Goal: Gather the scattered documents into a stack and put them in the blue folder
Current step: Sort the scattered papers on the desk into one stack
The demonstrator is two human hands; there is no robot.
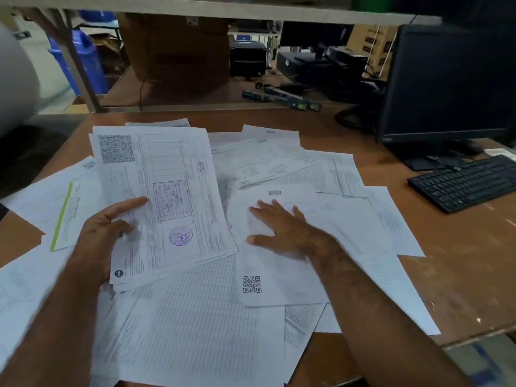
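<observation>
Many printed documents (pixel 195 317) lie scattered and overlapping across the brown table (pixel 460 261), covering most of its near half. The left hand (pixel 103 233) grips a small stack of sheets (pixel 167 202) from its lower left side, thumb on top of the printed face and fingers curled under the edge; the stack is lifted at a tilt above the loose papers beneath it. Its top sheet shows a dense code block at the upper left corner, a ruled form, a boxed stamp in the middle and a round purple stamp lower down.

The right hand (pixel 279 230) lies flat with its fingers spread and straight, palm down on a loose white sheet (pixel 273 272) just right of the held stack; that sheet carries a small square code near its lower edge. The hand looks slightly blurred.

Further sheets fan out toward the far right corner of the pile, and one paper with a green stripe (pixel 62 216) lies at the left, partly under the left wrist.

At the right end of the table stand a dark monitor (pixel 446 85) and, in front of it, a black keyboard (pixel 469 182), both well apart from the papers. Behind the table, a lower shelf holds a cardboard box (pixel 178 57) and dark equipment, with blue bins (pixel 83 60) at the far left. I cannot make out a blue folder in this view.
</observation>
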